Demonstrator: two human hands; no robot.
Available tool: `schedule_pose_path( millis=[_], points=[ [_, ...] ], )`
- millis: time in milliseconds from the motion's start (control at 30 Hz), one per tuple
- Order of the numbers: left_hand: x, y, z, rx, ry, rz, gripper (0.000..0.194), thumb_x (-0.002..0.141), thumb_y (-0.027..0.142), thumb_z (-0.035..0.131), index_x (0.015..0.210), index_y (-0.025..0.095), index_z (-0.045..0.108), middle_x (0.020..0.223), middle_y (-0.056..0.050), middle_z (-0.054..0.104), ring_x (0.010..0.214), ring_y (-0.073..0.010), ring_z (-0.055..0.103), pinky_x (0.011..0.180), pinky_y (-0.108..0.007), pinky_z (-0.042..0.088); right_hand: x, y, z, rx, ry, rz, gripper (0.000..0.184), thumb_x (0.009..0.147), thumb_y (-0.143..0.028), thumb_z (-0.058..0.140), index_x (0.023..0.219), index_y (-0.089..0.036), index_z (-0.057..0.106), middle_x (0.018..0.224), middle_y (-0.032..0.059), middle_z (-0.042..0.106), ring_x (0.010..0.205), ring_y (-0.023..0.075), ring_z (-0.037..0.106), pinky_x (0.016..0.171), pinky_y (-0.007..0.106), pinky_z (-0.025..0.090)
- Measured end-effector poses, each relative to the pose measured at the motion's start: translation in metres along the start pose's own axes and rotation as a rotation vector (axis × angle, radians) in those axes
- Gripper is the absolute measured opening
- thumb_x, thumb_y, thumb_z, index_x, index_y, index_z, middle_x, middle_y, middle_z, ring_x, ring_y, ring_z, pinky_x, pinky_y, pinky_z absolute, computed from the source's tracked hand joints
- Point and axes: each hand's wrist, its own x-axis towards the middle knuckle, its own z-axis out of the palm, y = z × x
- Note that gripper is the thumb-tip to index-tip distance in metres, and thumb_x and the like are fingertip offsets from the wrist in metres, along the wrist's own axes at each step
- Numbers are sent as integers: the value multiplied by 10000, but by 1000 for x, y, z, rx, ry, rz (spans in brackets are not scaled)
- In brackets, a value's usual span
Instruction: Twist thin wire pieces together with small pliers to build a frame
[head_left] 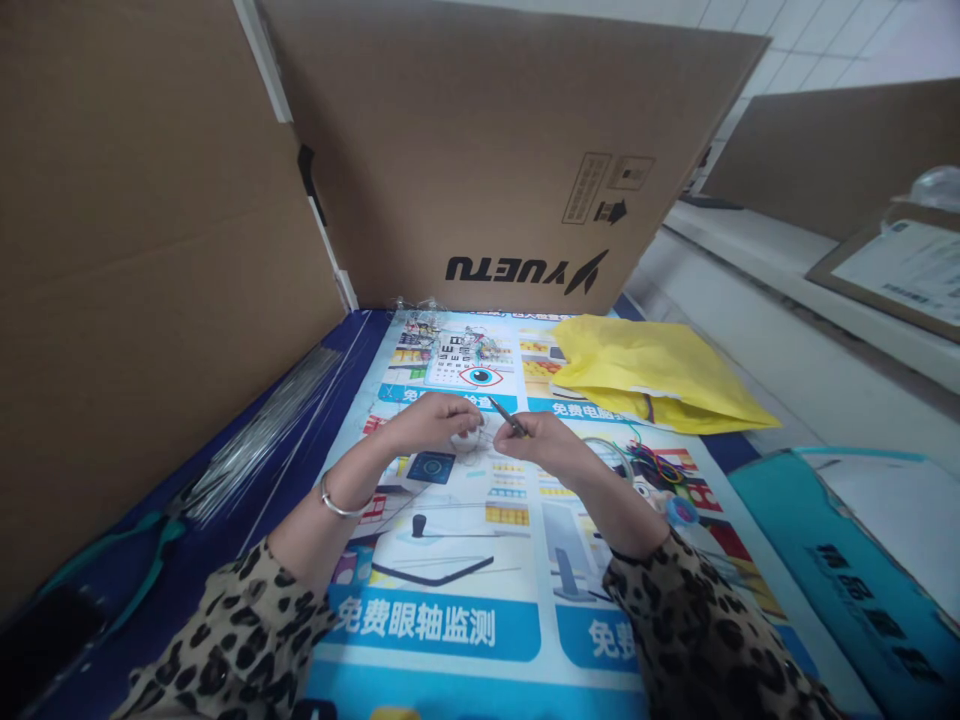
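My left hand (435, 422) is closed in a pinch above the printed sheet, with thin wire (472, 455) at its fingertips. My right hand (546, 447) faces it from a short distance and grips a slim, dark pointed tool (507, 415). The tool's tip slants up and to the left; its exact kind is not clear. Fine strands seem to run between the two hands, though they are too thin to trace fully. Beyond the hands lies a tangle of thin wire pieces (486, 346). Right of my right hand are bundled coloured cords (660, 462).
Cardboard panels (487, 150) stand behind and at the left. A bundle of straight wires (262, 430) and teal-handled pliers (154, 560) lie left. At right are a yellow bag (652, 365) and a teal box (847, 570). The printed sheet (450, 680) covers the table.
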Motion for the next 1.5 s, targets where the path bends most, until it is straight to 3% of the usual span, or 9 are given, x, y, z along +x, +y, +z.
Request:
schedule_pose_path(
  millis=[133, 267, 400, 500, 700, 1100, 1267, 1500],
  points=[
    [-1, 4, -1, 86, -72, 8, 254, 787, 290, 437, 842, 166, 652, 767, -17, 657, 691, -120, 578, 650, -208, 417, 3, 7, -2, -15, 11, 9, 138, 622, -291, 589, 675, -167, 617, 565, -39, 509, 537, 81, 413, 513, 202, 337],
    [-4, 11, 2, 467, -73, 135, 191, 760, 196, 462, 760, 185, 653, 792, -12, 649, 731, -121, 563, 651, -206, 374, 4, 8, -3, -58, 4, 0, 156, 625, -299, 587, 693, -168, 636, 578, -33, 529, 555, 88, 431, 517, 201, 340],
    [-6, 17, 10, 916, 2, 225, 157, 739, 124, 478, 634, 160, 589, 658, -30, 573, 666, -142, 517, 614, -252, 339, 4, 9, -4, -85, -73, 31, 172, 615, -308, 593, 696, -166, 647, 581, -35, 545, 552, 88, 437, 503, 199, 329],
    [-5, 19, 14, 1061, 72, 333, 103, 740, 125, 512, 655, 154, 564, 689, -47, 550, 744, -172, 494, 676, -296, 338, 5, 11, -4, -75, -79, 41, 161, 604, -295, 597, 684, -162, 637, 567, -41, 539, 548, 85, 434, 505, 199, 324],
    [-3, 16, 20, 1145, 89, 331, 88, 761, 142, 510, 680, 155, 544, 717, -49, 529, 750, -181, 462, 649, -302, 346, 11, 20, -5, -101, -6, 32, 148, 583, -280, 597, 669, -165, 630, 576, -36, 551, 568, 96, 455, 519, 202, 334],
    [-3, 8, 20, 1142, 166, 39, 141, 755, 88, 457, 787, 156, 576, 786, -73, 537, 782, -203, 515, 597, -283, 392, 29, 10, 7, -391, 203, -31, 109, 620, -249, 515, 632, -204, 613, 577, -36, 562, 557, 104, 476, 505, 205, 307],
    [-3, 8, 15, 1082, 241, -55, 197, 771, 82, 414, 821, 164, 586, 808, -76, 546, 767, -192, 537, 596, -269, 390, 36, 2, 13, -362, 317, -36, 116, 622, -281, 534, 656, -202, 612, 587, -26, 564, 564, 109, 465, 517, 208, 313],
    [-3, 14, 5, 900, 378, -122, 207, 823, 199, 391, 812, 174, 597, 804, -60, 576, 750, -169, 559, 637, -259, 387, 42, -10, 16, -209, 362, -74, 124, 615, -276, 537, 675, -196, 609, 647, -18, 587, 613, 119, 500, 585, 221, 369]
  ],
)
